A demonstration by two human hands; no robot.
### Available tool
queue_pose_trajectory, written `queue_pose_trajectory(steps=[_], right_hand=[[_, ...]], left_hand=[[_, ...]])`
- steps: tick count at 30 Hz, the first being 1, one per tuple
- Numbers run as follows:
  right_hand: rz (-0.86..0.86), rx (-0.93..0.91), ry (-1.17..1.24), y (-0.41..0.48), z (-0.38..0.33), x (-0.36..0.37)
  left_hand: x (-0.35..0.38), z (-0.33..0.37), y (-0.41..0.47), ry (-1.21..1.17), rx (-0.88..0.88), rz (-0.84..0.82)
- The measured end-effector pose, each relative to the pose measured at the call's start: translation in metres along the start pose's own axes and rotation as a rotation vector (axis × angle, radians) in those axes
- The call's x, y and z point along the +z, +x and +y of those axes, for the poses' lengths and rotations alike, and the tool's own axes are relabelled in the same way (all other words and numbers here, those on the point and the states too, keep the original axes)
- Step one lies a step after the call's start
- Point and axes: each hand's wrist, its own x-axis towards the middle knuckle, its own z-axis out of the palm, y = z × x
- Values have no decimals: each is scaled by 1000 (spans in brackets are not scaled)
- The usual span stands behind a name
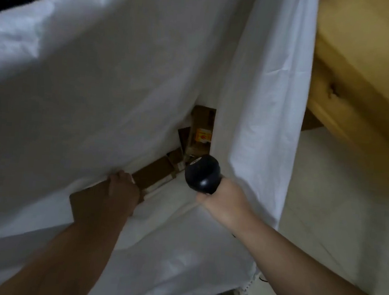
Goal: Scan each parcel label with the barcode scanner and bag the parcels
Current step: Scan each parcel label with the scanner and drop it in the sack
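One white sack (100, 80), one black barcode scanner (203, 174), at least three cardboard parcels (153, 174), one left hand (123, 188), one right hand (222, 199).

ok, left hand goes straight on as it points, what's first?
Likely the cardboard boxes already inside the white bag; left hand and its flat parcel aim into that opening. Depth unclear.

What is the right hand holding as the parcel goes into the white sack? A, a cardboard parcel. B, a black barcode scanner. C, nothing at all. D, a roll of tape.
B: the right hand grips the black barcode scanner at the mouth of the white sack, while the left hand holds the cardboard parcel.
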Motion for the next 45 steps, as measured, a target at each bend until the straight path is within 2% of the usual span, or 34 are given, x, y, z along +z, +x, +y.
queue_pose_trajectory(steps=[2, 7, 12, 14, 16, 20, 24, 32, 37, 45], right_hand=[[-6, -1, -7, 1, 1, 2], [-2, -35, -13, -1, -2, 5], [57, -48, 16, -19, -9, -6], [83, -55, 27, -33, -15, -15], [113, -63, 57, -51, -21, -29], [247, -70, 165, -100, -32, -65], [402, -23, 271, -154, -31, -104], [702, -7, 407, -247, 8, -187], [852, 2, 477, -285, 32, -234], [979, -40, 495, -322, 59, -333]], left_hand=[[-2, 3, 5, 19, 40, -16], [-46, 10, 12, -15, 181, 184], [-66, 12, 1, -277, 163, 342], [-81, 6, -17, -299, 179, 355], [-102, -1, -44, -321, 198, 454], [-149, -10, -110, -336, 214, 613], [-187, -7, -195, -223, 306, 802], [-286, 7, -312, -63, 460, 1127], [-341, 45, -343, -5, 526, 1156], [-445, 108, -377, 3, 602, 1225]])
